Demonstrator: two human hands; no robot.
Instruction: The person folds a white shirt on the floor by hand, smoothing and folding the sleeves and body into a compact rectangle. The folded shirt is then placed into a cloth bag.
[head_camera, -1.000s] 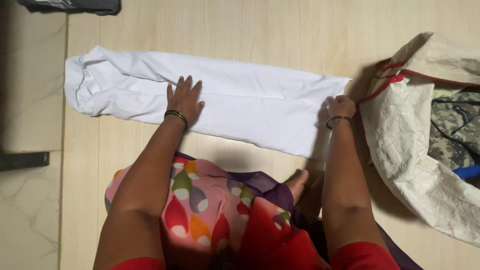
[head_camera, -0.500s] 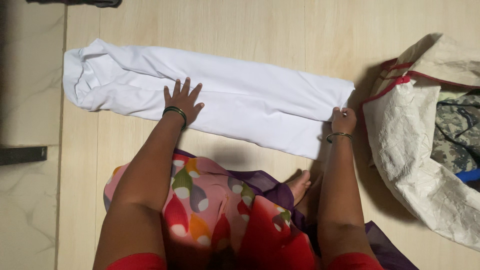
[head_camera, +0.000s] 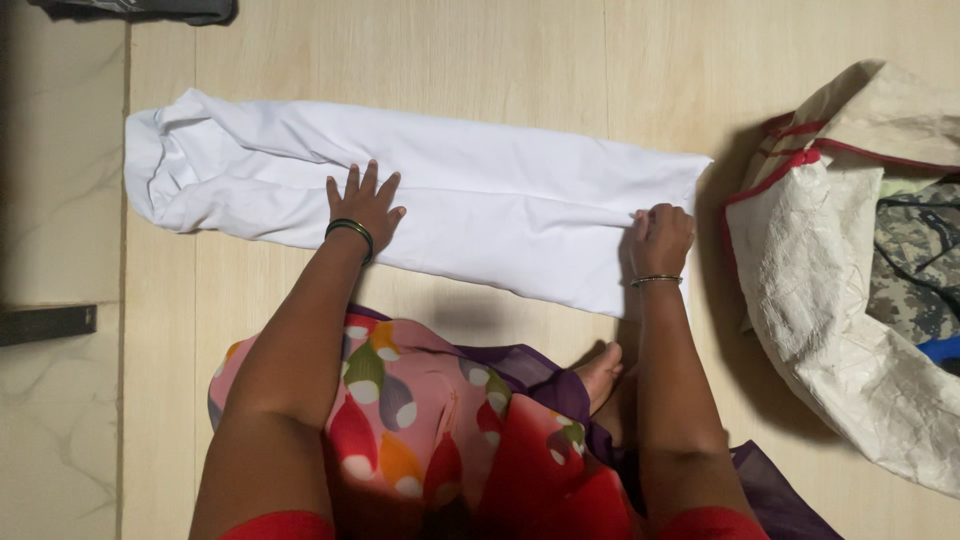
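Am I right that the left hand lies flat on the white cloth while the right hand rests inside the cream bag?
Not quite. The head view shows the right hand on the white cloth's end, not inside the cream bag. The left hand does lie flat on it.

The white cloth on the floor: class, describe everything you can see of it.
The white cloth is a long, plain strip of soft-looking fabric, folded lengthwise and lying flat on the pale wooden floor. It slants slightly, its far-left end bunched and rumpled, its right end squared off near the beige bag. Soft creases run along its length. The left hand presses flat, fingers spread, on its near edge around the middle; the right hand grips the fabric at the right end.
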